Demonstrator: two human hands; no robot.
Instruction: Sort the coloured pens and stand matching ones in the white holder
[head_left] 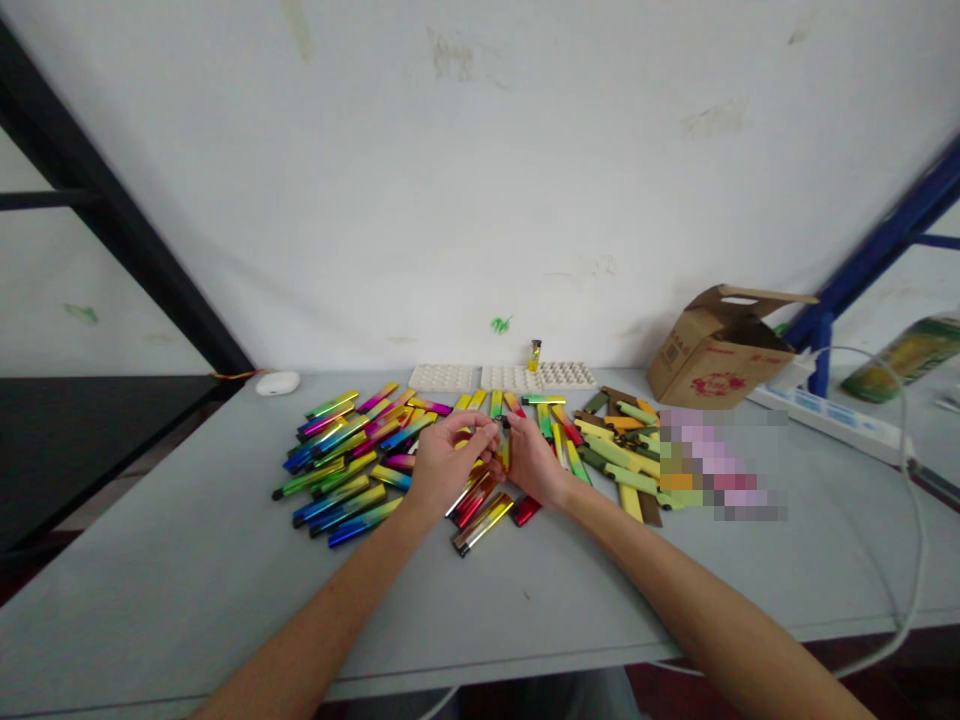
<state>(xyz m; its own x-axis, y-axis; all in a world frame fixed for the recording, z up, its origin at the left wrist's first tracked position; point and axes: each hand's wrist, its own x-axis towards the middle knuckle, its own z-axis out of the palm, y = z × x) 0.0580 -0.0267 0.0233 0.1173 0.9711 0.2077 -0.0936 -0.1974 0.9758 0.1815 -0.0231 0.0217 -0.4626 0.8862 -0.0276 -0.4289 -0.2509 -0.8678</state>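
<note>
Over the middle of the table my left hand (450, 455) and my right hand (536, 460) meet, fingertips almost touching. A yellow lighter (505, 457) stands upright in the fingers of my right hand. The left thumb and fingers are pinched together by its top; whatever they grip is too small to make out. Shiny multicoloured lighters (352, 505) lie in a heap to the left. Beneath and in front of the hands are red and gold lighters (484, 525). Green, yellow and brown lighters (611, 450) are piled on the right.
White trays with small holes (442, 377) line the wall, and a small yellow lighter (535, 356) stands on one. An open cardboard box (720, 360) is at back right, beside a power strip (840, 420) with a white cable. A white case (277, 383) lies back left. Part of the right side is pixelated.
</note>
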